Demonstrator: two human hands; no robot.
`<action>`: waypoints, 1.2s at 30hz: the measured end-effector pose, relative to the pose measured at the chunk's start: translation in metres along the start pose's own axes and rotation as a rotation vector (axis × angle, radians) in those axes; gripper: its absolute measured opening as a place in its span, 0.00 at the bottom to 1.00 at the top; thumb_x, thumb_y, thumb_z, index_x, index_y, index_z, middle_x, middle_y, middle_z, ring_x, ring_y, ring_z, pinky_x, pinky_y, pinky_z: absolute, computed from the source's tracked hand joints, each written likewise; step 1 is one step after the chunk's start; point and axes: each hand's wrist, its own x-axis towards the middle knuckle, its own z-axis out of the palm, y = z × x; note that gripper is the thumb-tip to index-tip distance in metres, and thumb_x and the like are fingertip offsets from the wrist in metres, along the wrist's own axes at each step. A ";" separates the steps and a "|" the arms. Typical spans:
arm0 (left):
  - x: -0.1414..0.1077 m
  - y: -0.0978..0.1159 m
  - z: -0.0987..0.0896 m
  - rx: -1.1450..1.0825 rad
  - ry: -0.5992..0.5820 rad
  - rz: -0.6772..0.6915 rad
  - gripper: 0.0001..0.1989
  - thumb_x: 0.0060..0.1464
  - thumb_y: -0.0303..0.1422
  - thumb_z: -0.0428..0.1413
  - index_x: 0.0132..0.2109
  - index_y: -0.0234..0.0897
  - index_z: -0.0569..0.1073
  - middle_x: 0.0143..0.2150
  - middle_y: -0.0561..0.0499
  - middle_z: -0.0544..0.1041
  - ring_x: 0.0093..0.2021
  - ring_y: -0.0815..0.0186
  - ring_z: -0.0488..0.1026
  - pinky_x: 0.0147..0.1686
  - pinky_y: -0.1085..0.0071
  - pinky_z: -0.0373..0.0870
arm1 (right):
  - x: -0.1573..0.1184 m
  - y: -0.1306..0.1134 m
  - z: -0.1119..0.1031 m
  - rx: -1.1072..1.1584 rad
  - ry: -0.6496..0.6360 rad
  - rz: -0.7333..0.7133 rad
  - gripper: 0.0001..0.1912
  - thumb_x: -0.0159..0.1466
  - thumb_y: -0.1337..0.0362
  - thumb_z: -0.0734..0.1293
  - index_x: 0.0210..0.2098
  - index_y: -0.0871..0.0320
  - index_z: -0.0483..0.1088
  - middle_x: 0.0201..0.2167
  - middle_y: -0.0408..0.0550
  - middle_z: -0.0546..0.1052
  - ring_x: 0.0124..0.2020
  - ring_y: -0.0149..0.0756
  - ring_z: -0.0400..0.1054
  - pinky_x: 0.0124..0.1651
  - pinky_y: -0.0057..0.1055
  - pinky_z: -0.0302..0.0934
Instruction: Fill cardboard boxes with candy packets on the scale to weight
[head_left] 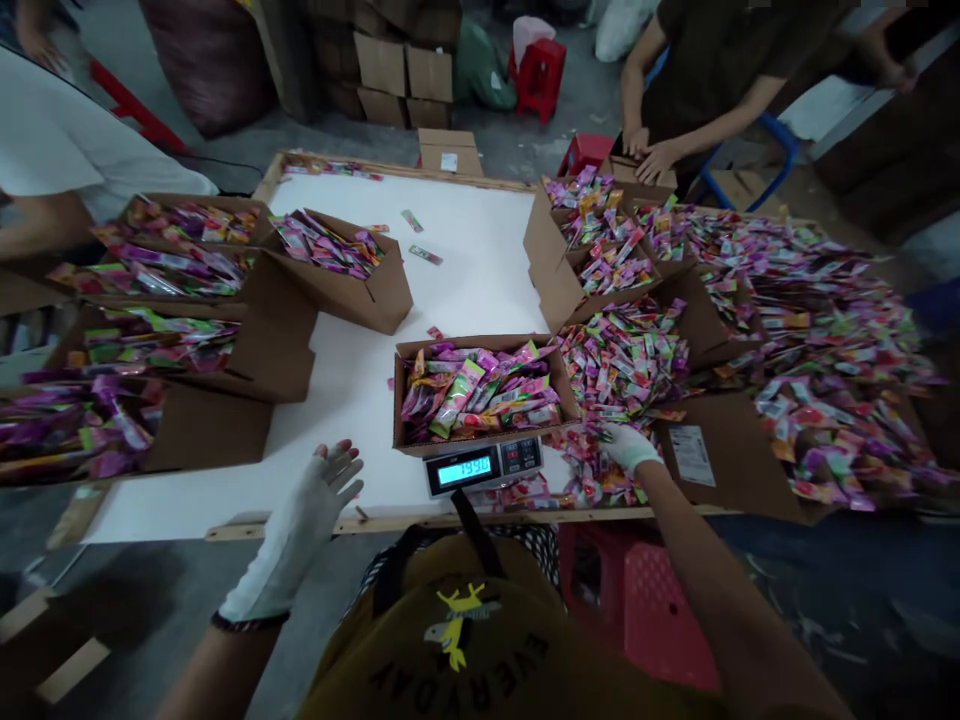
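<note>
My left hand (311,505), in a white fingertip-less glove, hovers over the table's near edge with its fingers spread and nothing in them. To the right, my right hand (628,447), gloved in white too, reaches into a heap of small wrapped candy packets (626,360); its fingertips are hidden among them. Between the hands, an open cardboard box (487,440) full of pink, purple and green packets rests on a digital scale (484,470). The lit display appears to read about 1990; its last digit is unclear.
Filled boxes (217,430) line the left side, with another box (382,295) beside them. More boxes (555,270) and a large packet pile (832,340) occupy the right. Loose packets (426,255) lie on the white tabletop (480,290). Co-workers (705,110) are at both sides.
</note>
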 end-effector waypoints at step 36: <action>0.011 -0.007 0.002 -0.014 -0.079 0.061 0.11 0.62 0.39 0.53 0.45 0.39 0.76 0.55 0.42 0.79 0.54 0.56 0.76 0.49 0.62 0.71 | -0.108 -0.026 -0.158 0.476 0.831 -0.102 0.21 0.55 0.52 0.74 0.45 0.54 0.72 0.38 0.58 0.80 0.30 0.45 0.75 0.35 0.43 0.71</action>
